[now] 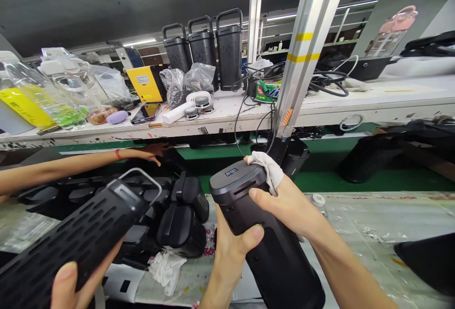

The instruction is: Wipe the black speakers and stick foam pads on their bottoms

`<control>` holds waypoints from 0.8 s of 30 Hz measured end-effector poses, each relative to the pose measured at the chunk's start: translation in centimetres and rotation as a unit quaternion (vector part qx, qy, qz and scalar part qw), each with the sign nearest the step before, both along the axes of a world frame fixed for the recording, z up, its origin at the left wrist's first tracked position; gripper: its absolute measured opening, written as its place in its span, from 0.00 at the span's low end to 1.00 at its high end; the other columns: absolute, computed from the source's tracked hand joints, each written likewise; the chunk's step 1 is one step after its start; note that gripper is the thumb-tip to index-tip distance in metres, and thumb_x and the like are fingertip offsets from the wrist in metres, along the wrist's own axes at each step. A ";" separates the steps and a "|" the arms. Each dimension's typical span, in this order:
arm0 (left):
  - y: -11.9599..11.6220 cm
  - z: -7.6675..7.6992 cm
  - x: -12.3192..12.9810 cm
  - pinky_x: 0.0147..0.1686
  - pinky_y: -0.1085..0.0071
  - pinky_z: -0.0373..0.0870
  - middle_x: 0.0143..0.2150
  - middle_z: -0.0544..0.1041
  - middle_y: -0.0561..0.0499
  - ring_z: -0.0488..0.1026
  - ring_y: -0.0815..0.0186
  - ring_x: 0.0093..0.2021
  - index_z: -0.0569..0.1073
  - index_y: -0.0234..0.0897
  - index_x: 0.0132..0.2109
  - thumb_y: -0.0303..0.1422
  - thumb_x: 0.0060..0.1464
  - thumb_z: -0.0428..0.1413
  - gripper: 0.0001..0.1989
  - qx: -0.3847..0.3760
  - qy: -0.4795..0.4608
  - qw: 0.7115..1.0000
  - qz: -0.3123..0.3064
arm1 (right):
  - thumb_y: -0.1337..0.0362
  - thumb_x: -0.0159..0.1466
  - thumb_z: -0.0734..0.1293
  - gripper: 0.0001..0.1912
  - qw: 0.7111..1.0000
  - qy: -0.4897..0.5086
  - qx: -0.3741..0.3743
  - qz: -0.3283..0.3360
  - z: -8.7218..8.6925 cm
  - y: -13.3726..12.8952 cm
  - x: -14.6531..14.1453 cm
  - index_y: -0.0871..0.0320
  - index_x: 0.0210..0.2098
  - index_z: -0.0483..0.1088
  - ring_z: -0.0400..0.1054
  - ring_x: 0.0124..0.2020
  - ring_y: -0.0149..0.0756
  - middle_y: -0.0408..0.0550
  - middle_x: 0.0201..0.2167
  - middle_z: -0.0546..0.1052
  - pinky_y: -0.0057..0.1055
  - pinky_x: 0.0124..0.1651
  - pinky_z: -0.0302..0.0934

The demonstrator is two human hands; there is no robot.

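Observation:
My left hand (232, 247) is wrapped round a tall black device (280, 261) with a rounded grey-black top, its thumb across the front face. The device leans toward me, and a small label (232, 171) shows on its top. Fingers of my right hand (280, 200) are closed on a white cloth (268, 167) at the top's right edge, with the thumb resting below the rim. What the cloth covers is hidden. Close by on the left stand several similar black devices (179, 233), and a crumpled white cloth (167, 268) lies in front of them.
At left, a co-worker's hand (71, 280) grips a slotted black device (81, 233) with a metal handle, and their other arm (88, 164) reaches across. A white shelf (227, 122) carries bottles, bags and cables. A metal post (298, 53) rises from it. Another black device (430, 257) lies right.

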State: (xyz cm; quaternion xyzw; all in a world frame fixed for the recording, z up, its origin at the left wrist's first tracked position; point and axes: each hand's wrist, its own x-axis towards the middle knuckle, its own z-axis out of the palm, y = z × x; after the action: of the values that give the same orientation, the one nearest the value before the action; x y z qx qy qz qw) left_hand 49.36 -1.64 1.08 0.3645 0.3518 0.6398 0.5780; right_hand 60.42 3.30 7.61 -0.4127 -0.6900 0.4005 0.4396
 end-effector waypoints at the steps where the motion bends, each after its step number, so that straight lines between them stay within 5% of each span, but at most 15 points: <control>1: 0.0 0.3 -0.3 0.57 0.52 0.68 0.60 0.71 0.44 0.68 0.46 0.59 0.61 0.44 0.63 0.45 0.37 0.67 0.45 0.002 0.001 1.000 0.001 | 0.61 0.57 0.65 0.22 1.000 0.001 -0.001 0.001 0.0 0.0 0.0 0.54 0.51 0.61 0.68 0.49 0.43 0.48 0.46 0.73 0.34 0.46 0.65; 4: 0.6 2.0 -4.8 0.56 0.49 0.70 0.56 0.74 0.48 0.66 0.45 0.61 0.61 0.50 0.62 0.48 0.36 0.67 0.46 -0.009 0.020 0.999 0.029 | 0.60 0.57 0.65 0.23 1.000 0.002 -0.009 -0.008 0.0 -0.1 0.0 0.54 0.51 0.60 0.68 0.49 0.44 0.48 0.46 0.73 0.35 0.47 0.65; 8: 3.8 4.7 -16.0 0.58 0.49 0.67 0.53 0.75 0.51 0.57 0.43 0.67 0.66 0.53 0.58 0.54 0.30 0.66 0.45 -0.069 0.072 0.990 0.101 | 0.61 0.57 0.65 0.22 1.000 0.008 -0.007 -0.003 -0.2 0.0 0.0 0.54 0.51 0.61 0.67 0.49 0.43 0.49 0.47 0.72 0.36 0.47 0.65; 12: 8.5 4.5 -22.2 0.64 0.56 0.60 0.57 0.73 0.50 0.43 0.49 0.72 0.64 0.50 0.59 0.56 0.23 0.66 0.51 -0.059 0.061 0.989 0.124 | 0.61 0.57 0.65 0.24 1.000 0.010 -0.002 -0.003 -0.5 0.0 0.0 0.54 0.52 0.59 0.67 0.50 0.42 0.48 0.48 0.72 0.35 0.49 0.64; 15: 11.3 3.8 -22.4 0.66 0.60 0.55 0.61 0.69 0.46 0.45 0.50 0.71 0.62 0.45 0.60 0.55 0.22 0.65 0.53 -0.061 0.009 0.991 0.118 | 0.61 0.58 0.65 0.23 1.000 0.010 -0.001 -0.001 -0.7 -0.1 -0.1 0.54 0.53 0.59 0.67 0.50 0.41 0.48 0.48 0.72 0.35 0.49 0.64; 19: 12.6 4.1 -19.5 0.63 0.59 0.59 0.63 0.65 0.43 0.44 0.51 0.71 0.61 0.42 0.61 0.56 0.39 0.60 0.44 -0.103 -0.030 0.987 0.121 | 0.61 0.58 0.65 0.24 1.000 0.012 0.004 -0.008 -0.8 -0.2 -0.1 0.54 0.53 0.58 0.67 0.50 0.41 0.48 0.48 0.71 0.35 0.50 0.63; 24: 7.1 2.1 -9.8 0.54 0.50 0.68 0.59 0.68 0.43 0.68 0.55 0.56 0.67 0.38 0.57 0.44 0.59 0.54 0.23 -0.095 -0.014 0.993 0.068 | 0.61 0.58 0.64 0.22 1.000 0.012 -0.008 -0.003 -0.7 -0.2 -0.2 0.54 0.51 0.60 0.68 0.48 0.40 0.47 0.46 0.72 0.33 0.47 0.64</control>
State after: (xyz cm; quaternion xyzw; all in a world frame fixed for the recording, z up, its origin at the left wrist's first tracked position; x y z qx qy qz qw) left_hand 39.55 5.42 3.18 0.2742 0.4266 0.6466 0.5699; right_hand 60.24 3.10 6.91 -0.4133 -0.6804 0.4096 0.4455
